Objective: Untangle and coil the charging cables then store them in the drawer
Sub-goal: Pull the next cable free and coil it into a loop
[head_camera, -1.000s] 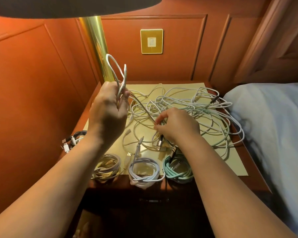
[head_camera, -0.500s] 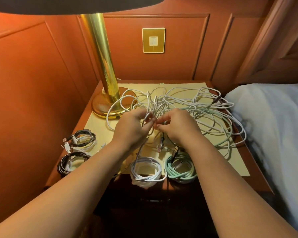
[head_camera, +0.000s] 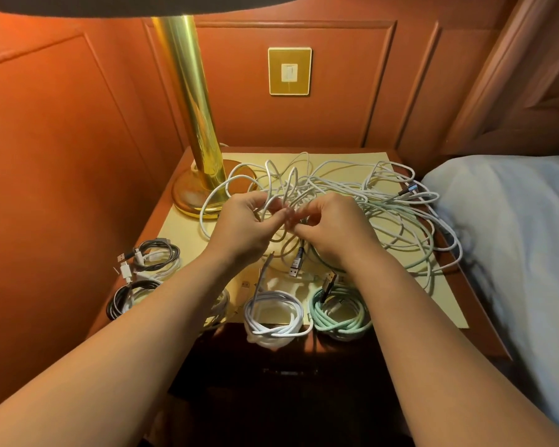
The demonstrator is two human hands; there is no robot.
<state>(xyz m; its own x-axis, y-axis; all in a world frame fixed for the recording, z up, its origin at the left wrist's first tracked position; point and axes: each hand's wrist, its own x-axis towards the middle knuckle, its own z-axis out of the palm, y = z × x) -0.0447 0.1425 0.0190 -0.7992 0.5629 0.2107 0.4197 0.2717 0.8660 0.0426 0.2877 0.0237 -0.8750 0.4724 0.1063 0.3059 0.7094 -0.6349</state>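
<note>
Pale yellow paper (head_camera: pixel 362 158) covers the top of the wooden nightstand (head_camera: pixel 475 304), and all the cables lie on it or on the bare wood beside it; the drawer (head_camera: pixel 288 372) below the hands is in deep shadow (its front is barely made out, and whether it is shut cannot be told).

Both hands meet over the near edge of the tangled cables (head_camera: pixel 384 204), a loose heap of white and pale green loops that spreads beyond and to the right of them. The left hand (head_camera: pixel 242 225) has its fingers curled, pinching a white strand between thumb and fingertips. The right hand (head_camera: pixel 333 227) is curled the same way, pinching a strand just beside the left fingertips. The fingertips of the two hands nearly touch; which strand each holds is hard to tell in the knot between them.

Just below the hands a grey USB plug (head_camera: pixel 297 264) hangs from the tangle. Nearer still, between the forearms, lie a white coil (head_camera: pixel 273 317) and, to its right and touching the right forearm's edge, a mint green coil (head_camera: pixel 339 314). Another pale coil (head_camera: pixel 218 309) is mostly hidden under the left forearm. To the left of the left arm sit two black-and-white coils (head_camera: pixel 146 269), one behind the other.

Beyond the left hand stands a brass lamp (head_camera: pixel 194 117), its shade cut off by the top edge. A blue-white bed (head_camera: pixel 513 237) lies to the right.
</note>
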